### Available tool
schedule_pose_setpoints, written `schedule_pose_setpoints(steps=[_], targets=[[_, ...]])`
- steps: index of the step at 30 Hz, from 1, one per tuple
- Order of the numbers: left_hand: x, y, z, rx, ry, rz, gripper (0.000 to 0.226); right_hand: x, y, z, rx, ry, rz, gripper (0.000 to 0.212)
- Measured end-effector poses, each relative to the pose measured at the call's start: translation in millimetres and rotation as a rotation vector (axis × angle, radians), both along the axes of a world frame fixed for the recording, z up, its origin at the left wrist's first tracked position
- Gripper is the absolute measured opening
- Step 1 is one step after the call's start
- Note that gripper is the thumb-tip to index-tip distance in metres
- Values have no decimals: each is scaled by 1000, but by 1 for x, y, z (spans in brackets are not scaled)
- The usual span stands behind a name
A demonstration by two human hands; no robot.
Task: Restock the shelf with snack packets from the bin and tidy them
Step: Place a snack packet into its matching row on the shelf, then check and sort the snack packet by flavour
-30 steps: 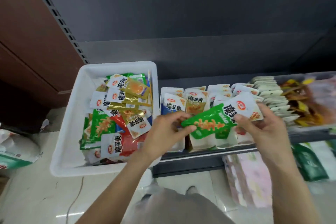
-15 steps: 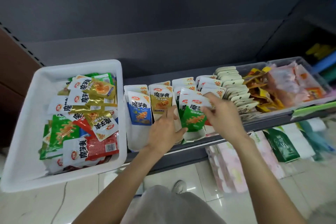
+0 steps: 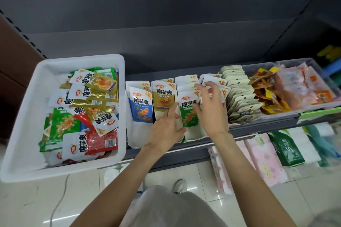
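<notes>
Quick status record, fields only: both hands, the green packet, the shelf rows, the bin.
left hand: fingers straight, resting against the front of the gold row and the left edge of the green packet
right hand: fingers spread, touching the green packet's right side and the rows behind
green packet: upright at the front of its shelf row
blue packet: front of the leftmost row
gold packet: front of the second row
white bin: left of the rows, holds mixed loose packets

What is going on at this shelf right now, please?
A person is restocking snack rows on the dark shelf. Both hands steady a green-and-white snack packet upright at the front of its row: left hand beside it, right hand on the other side. The white plastic bin holds more packets.
</notes>
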State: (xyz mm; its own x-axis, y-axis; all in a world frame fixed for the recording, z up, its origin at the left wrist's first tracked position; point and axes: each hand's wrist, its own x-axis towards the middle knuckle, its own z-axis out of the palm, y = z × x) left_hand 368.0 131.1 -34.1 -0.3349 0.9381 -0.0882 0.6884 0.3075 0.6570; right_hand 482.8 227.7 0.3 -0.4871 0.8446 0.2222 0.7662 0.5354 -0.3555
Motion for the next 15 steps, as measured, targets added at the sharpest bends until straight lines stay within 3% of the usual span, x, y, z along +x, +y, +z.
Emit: schedule_pose_setpoints(steps=[4, 8, 11, 15], targets=[[-11, -13, 21, 104, 13, 39, 58, 9, -16, 6, 105, 374, -89, 37], [-42, -52, 45, 472, 63, 147, 28, -4, -48, 20, 25, 550, 64, 22], [-80, -92, 49, 635, 195, 301, 22, -37, -71, 29, -188, 497, 310, 17], [-146, -142, 31, 413, 365, 440, 18, -98, -102, 29, -352, 267, 603, 17]])
